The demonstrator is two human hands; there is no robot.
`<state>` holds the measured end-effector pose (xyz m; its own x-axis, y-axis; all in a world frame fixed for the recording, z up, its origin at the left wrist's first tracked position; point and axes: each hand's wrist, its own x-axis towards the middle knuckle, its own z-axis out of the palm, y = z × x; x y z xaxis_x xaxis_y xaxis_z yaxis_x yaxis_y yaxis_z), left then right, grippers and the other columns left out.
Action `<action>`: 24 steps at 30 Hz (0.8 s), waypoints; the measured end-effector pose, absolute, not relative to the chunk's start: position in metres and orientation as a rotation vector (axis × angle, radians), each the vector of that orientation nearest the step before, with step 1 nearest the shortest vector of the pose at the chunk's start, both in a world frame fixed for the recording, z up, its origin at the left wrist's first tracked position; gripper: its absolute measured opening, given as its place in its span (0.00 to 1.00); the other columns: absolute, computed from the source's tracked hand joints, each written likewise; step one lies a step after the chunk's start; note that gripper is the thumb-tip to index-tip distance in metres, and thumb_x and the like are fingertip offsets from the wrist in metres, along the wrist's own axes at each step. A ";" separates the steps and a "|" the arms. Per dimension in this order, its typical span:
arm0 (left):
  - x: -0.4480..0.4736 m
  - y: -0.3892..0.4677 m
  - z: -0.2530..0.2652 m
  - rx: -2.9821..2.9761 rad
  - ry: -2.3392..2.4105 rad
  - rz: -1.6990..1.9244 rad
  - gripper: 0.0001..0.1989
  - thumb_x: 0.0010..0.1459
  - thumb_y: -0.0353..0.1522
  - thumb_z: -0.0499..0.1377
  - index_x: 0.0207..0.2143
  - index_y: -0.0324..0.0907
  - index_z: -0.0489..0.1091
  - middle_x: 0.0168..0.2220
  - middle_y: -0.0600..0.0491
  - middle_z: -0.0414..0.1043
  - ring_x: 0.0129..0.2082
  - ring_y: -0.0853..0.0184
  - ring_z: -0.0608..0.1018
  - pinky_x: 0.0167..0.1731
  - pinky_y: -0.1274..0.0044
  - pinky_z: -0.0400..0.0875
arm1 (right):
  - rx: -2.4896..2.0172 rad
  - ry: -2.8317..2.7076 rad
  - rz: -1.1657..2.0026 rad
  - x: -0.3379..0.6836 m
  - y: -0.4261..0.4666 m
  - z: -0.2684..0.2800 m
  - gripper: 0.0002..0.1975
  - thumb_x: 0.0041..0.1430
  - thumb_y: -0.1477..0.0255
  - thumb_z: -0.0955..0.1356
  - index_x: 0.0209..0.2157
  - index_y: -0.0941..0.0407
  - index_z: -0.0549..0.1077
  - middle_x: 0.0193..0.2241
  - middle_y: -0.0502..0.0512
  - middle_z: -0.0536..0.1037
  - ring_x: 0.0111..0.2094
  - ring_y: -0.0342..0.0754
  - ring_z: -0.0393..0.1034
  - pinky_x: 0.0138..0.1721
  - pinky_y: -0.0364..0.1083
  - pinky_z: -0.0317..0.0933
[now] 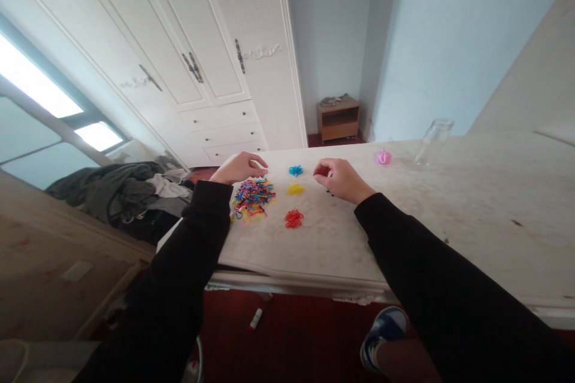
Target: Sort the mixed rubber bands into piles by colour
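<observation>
Here, left hand by multicoloured pile, fingers parted; right hand: fingers curled, hold unclear.

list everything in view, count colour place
Table: 1, white, centre
Mixed pile: 1, multicoloured, table's left
Red pile: 1, red, table's near half
Yellow pile: 1, yellow, beyond red
Blue pile: 1, blue, beyond yellow
Bottle: 1, clear, on table
Pink item: 1, pink, by bottle
Cabinet: 1, brown, background
Wardrobe: 1, white, background
Walls: several, pale, background
Clothes heap: 1, greyish, left
Window: 1, bright, left
Floor: 1, red, bottom
Tube: 1, whitish, floor
Shoe: 1, blue, floor
Left hand: 1, black sleeve, table's left
Right hand: 1, black sleeve, centre
</observation>
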<state>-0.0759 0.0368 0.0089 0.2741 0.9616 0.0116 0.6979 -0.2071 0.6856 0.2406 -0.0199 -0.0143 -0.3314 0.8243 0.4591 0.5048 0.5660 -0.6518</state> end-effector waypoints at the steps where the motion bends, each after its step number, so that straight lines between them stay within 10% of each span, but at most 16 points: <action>1: -0.076 0.037 0.008 1.987 1.492 0.593 0.19 0.44 0.42 0.71 0.36 0.41 0.79 0.27 0.48 0.80 0.26 0.64 0.79 0.26 0.76 0.69 | -1.064 -2.005 0.512 0.241 -0.020 -0.014 0.06 0.51 0.81 0.68 0.27 0.58 0.76 0.24 0.51 0.77 0.28 0.44 0.69 0.32 0.42 0.59; 24: -0.078 0.036 0.012 2.077 1.318 0.210 0.19 0.46 0.36 0.68 0.42 0.41 0.76 0.36 0.50 0.84 0.34 0.64 0.83 0.31 0.78 0.70 | -1.083 -2.060 0.551 0.240 -0.020 -0.015 0.05 0.52 0.81 0.68 0.28 0.59 0.77 0.24 0.51 0.76 0.27 0.42 0.68 0.31 0.42 0.58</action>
